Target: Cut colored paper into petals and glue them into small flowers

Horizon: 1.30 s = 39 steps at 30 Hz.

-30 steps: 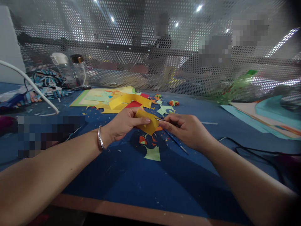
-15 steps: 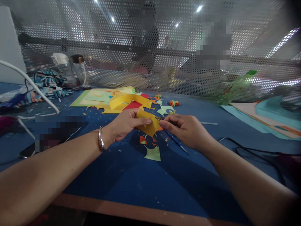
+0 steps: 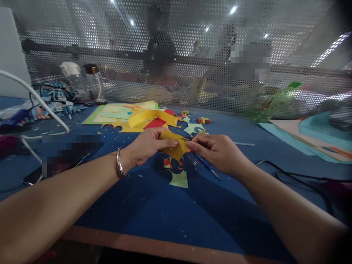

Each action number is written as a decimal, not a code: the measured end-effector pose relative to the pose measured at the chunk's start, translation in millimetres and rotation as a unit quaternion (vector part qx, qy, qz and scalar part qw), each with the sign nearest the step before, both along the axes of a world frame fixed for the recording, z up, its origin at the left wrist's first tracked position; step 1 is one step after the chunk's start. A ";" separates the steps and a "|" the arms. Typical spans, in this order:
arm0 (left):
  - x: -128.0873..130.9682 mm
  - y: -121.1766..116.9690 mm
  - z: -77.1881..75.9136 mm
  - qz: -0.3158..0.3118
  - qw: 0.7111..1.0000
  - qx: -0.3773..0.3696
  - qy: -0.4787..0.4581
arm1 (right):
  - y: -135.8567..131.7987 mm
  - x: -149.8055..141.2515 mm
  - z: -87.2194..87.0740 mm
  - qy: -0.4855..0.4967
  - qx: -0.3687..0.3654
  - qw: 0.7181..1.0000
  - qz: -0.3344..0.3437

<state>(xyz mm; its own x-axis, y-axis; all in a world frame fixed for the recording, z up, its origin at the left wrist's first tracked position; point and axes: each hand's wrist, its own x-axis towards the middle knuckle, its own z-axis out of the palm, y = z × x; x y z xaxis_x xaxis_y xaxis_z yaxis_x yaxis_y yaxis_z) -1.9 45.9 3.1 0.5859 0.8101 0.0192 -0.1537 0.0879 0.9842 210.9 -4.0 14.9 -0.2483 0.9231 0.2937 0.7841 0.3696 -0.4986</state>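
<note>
My left hand (image 3: 154, 143) pinches a piece of yellow paper (image 3: 176, 147) between thumb and fingers, above the table. At the paper's right edge my right hand (image 3: 213, 148) is closed around small scissors; only their thin blades (image 3: 186, 139) show, touching the paper, while the handles are hidden by the fingers. Beneath the hands lie a blue pen-like stick (image 3: 210, 170), a pale green paper scrap (image 3: 179, 179) and a small orange and green paper piece (image 3: 167, 164).
Behind my hands are a curled yellow paper strip (image 3: 152, 116), a red paper piece (image 3: 155, 123) and green-edged sheets (image 3: 95, 115). Two bottles stand back left, including a brown-capped one (image 3: 93, 82). A phone (image 3: 35, 176) lies left; a green bottle (image 3: 277, 102) and blue sheets (image 3: 288, 141) are right.
The yellow paper has tilted slightly and shifted a little to the right against the scissors. Both hands keep their hold. Behind the perforated screen, a person has shifted left and lower.
</note>
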 end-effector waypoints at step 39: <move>1.8 -2.6 -5.2 0.026 0.999 0.032 0.031 | -0.4 -4.2 -3.8 0.004 -0.010 1.000 -0.006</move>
